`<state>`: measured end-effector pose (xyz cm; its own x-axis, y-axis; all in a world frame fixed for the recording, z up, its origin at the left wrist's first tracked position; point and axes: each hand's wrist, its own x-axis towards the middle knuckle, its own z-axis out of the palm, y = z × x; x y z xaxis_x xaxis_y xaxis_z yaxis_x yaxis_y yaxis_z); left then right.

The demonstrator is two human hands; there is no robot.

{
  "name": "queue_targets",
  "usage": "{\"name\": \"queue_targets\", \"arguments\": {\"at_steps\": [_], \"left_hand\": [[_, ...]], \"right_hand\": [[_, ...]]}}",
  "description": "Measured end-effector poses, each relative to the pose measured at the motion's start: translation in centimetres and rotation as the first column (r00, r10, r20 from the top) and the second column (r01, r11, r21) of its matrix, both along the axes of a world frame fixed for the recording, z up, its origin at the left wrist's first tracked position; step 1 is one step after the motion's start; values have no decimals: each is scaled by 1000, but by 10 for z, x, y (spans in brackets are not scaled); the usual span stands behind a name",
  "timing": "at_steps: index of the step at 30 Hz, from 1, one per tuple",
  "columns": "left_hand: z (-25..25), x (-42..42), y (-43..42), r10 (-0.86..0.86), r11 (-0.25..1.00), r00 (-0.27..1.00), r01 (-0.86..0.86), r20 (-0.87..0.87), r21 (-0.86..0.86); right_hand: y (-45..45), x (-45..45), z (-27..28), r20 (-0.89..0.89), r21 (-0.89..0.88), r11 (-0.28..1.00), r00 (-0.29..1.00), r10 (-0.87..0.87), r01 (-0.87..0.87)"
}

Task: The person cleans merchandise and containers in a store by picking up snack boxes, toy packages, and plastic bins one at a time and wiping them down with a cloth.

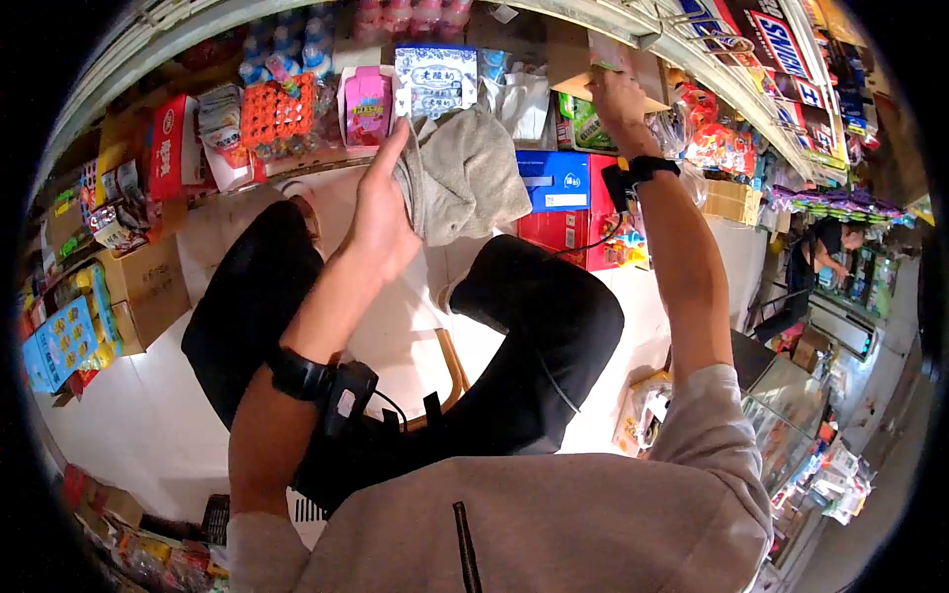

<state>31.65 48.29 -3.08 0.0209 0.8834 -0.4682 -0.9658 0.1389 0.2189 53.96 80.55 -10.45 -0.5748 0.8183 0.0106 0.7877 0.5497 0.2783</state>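
Observation:
My left hand (388, 212) is closed on a crumpled grey cloth (470, 178), its thumb pointing up along the edge. The cloth hangs in front of the lower shelf, just below a blue-and-white carton (435, 81). Stretched forward to the shelf, my right hand (620, 102) has curled fingers at a cardboard box (568, 64). A pale, pinkish flat piece (606, 49) shows just beyond those fingers. Whether they grip it or the box edge is hidden. Beneath that arm lie green packets (585, 124) and a blue box (554, 181).
A pink carton (367, 107) and an orange rack of small items (280, 117) stand to the left on the shelf. Metal shelf edging (682, 59) runs overhead. Brown cartons (148, 287) sit at far left. Another person (825, 252) is at far right.

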Motion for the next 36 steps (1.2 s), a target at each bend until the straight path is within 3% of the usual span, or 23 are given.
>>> {"name": "queue_targets", "arguments": {"at_steps": [3,9,12,18,23,29,33,35,36], "left_hand": [[-5,4,0,-5,1000,1000,5,-20,0],[0,3,-4,-26,999,998,28,-56,20],[-1,-1,-7,-31,998,998,33,-50,44],[-16,0,-11,-45,998,997,48,-65,47],[-6,4,-22,-48,998,995,51,-87,43],[-23,19,-37,-134,989,971,144,-196,39],[9,38,-70,-227,973,927,229,-299,-29],[24,44,-90,-296,943,929,321,-225,84],[14,51,-98,-232,961,901,271,-367,56]], "right_hand": [[0,2,10,-91,-10,999,995,40,-41],[-28,-3,56,65,44,998,997,31,-34],[-51,-5,81,82,145,979,988,134,-145],[-95,-6,129,153,30,984,974,168,-175],[-147,-1,149,129,52,970,965,228,-236],[-249,-7,180,118,-8,953,946,302,-304],[-327,-12,194,137,-51,929,919,370,-366],[-367,-17,199,112,-54,927,920,376,-372],[-379,-13,194,88,-45,899,895,437,-435]]}}
